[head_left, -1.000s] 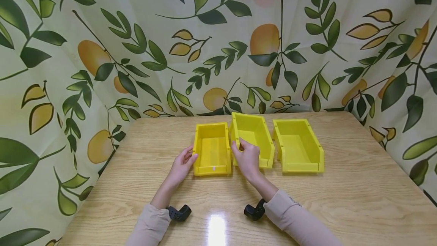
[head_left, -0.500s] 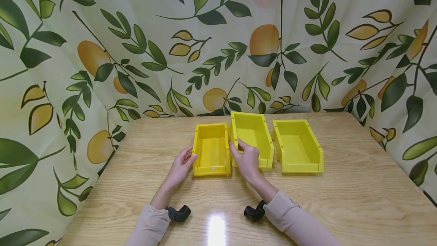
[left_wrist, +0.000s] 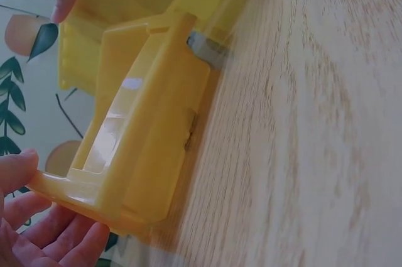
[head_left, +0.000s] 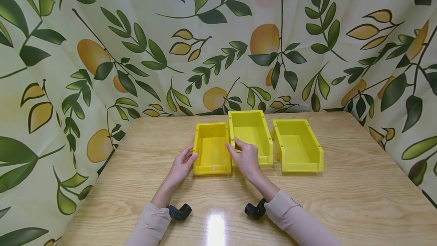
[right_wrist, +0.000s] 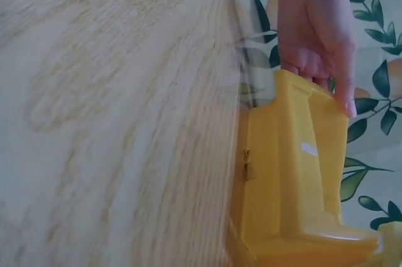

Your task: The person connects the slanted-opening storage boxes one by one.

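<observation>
Three plastic storage bins stand in a row. My left hand (head_left: 181, 165) grips the left wall of the orange-yellow storage bin (head_left: 212, 149), thumb on its rim and fingers down the outside. A small pale mark shows on that bin's front lip. My right hand (head_left: 246, 158) pinches the left wall of the middle lemon-yellow storage bin (head_left: 252, 124), right beside the orange-yellow one. In the left wrist view, the left hand (left_wrist: 44, 223) holds the near side of the orange-yellow bin (left_wrist: 151, 147). The right wrist view shows the left hand (right_wrist: 317, 34) at its far end.
A third lemon-yellow bin (head_left: 298, 145) stands at the right, a narrow gap from the middle one. All are on a wood-grain table (head_left: 358, 193). A leaf-and-fruit printed cloth (head_left: 232, 48) hangs behind and at both sides. Black devices (head_left: 180, 212) sit at both wrists.
The middle bin has turned from slanted to nearly straight and shifted slightly back and left, with my right hand on its wall. The left hand and orange-yellow bin have stayed nearly still.
</observation>
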`<state>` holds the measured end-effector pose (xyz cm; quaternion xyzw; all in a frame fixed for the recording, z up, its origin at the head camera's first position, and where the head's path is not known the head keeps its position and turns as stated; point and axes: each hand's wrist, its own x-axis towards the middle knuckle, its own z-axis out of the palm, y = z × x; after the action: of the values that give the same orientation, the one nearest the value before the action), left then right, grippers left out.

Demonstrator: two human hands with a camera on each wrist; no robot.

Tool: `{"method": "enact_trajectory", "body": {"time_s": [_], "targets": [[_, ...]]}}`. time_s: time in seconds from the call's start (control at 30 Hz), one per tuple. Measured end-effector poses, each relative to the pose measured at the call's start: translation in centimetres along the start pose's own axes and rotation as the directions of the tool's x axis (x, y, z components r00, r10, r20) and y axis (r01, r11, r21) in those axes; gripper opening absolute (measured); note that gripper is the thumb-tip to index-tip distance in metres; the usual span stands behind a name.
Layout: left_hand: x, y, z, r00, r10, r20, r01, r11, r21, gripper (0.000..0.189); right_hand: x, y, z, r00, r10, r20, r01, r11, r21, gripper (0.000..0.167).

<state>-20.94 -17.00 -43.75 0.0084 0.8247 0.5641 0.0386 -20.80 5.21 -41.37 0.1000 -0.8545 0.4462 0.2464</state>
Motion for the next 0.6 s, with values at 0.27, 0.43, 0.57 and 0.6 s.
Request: {"method": "enact_trajectory", "body": {"time_s": [0.27,0.43,0.57,0.6], "targets": [[0.1,-0.1,0.0,1.000,0.016,0.003,-0.016,1.000,0.005,0.051,0.0,-0.1,-0.5,0.992,0.053,0.113,-0.053,0.999,-0.009,0.044],[0.0,0.0,-0.1,1.000,0.010,-0.002,-0.010,1.000,-0.004,0.051,0.6,0.1,-1.1,0.974,0.089,0.206,-0.087,0.996,-0.022,0.050],[0.1,-0.1,-0.1,1.000,0.004,-0.003,-0.004,1.000,-0.004,0.051,0.8,0.5,-1.5,0.964,0.066,0.258,-0.057,0.997,-0.043,0.056],[0.1,-0.1,-0.1,1.000,0.006,-0.004,-0.006,1.000,-0.001,0.051,0.9,0.6,-1.5,0.962,0.055,0.267,-0.043,0.998,-0.050,0.058]]}}
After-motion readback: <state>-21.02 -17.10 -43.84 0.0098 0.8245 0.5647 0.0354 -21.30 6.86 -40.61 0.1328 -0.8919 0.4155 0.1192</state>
